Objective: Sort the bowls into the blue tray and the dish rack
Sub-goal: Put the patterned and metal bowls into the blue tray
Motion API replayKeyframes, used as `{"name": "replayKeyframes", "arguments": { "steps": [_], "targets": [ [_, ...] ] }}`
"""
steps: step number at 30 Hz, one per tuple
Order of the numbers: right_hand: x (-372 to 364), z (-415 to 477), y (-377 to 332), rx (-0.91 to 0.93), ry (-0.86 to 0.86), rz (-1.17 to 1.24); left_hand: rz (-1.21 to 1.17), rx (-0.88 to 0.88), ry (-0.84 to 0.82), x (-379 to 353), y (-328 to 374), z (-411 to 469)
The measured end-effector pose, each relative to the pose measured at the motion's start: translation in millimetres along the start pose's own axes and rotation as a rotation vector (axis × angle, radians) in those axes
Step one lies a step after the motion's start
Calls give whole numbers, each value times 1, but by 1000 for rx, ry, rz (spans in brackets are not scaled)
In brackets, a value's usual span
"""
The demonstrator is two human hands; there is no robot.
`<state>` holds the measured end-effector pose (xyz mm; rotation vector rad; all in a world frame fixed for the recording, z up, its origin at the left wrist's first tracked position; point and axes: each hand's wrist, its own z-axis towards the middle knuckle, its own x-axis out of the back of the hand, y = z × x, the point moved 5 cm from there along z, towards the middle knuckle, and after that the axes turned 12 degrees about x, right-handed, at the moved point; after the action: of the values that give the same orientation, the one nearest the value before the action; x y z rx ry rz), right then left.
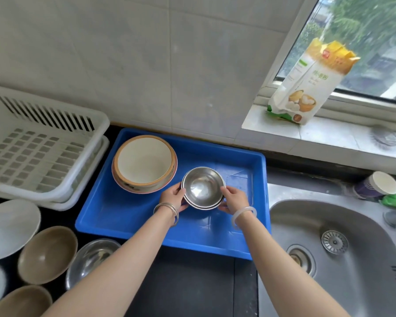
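A small stack of steel bowls [202, 186] is inside the blue tray [128, 216], near its middle. My left hand [173, 196] grips the stack's left rim and my right hand [234, 199] grips its right rim. A cream bowl with an orange rim [144, 160] sits nested in a pink-edged bowl at the tray's back left. The white dish rack [39, 147] stands to the left of the tray and holds no bowls. On the counter at the lower left wait a white bowl [9, 227], two brown bowls [47, 253] and a steel bowl [90, 258].
A steel sink [343, 248] lies to the right of the tray. A flour bag [306, 81] leans on the window sill at the back right. A paper cup [377, 185] and something green sit behind the sink. A tiled wall is behind.
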<state>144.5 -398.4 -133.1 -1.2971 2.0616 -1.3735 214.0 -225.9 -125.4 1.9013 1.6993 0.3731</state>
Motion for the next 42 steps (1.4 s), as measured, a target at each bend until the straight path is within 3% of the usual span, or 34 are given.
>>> {"name": "replayKeyframes", "arguments": {
  "steps": [7, 13, 21, 33, 42],
  "targets": [
    [-9, 11, -6, -3, 25, 140, -264, 46, -63, -4, -11, 11],
    [-18, 24, -14, -6, 48, 206, -332, -41, -64, -14, -5, 17],
    [-30, 39, -22, -1, 64, 230, -440, 32, -14, -23, 4, 25],
    [-30, 28, -25, -3, 51, 249, -413, 38, 29, -23, 9, 22],
    [-13, -25, -39, 42, 26, 180, -111, -14, 50, 2, 1, -25]
  ]
}}
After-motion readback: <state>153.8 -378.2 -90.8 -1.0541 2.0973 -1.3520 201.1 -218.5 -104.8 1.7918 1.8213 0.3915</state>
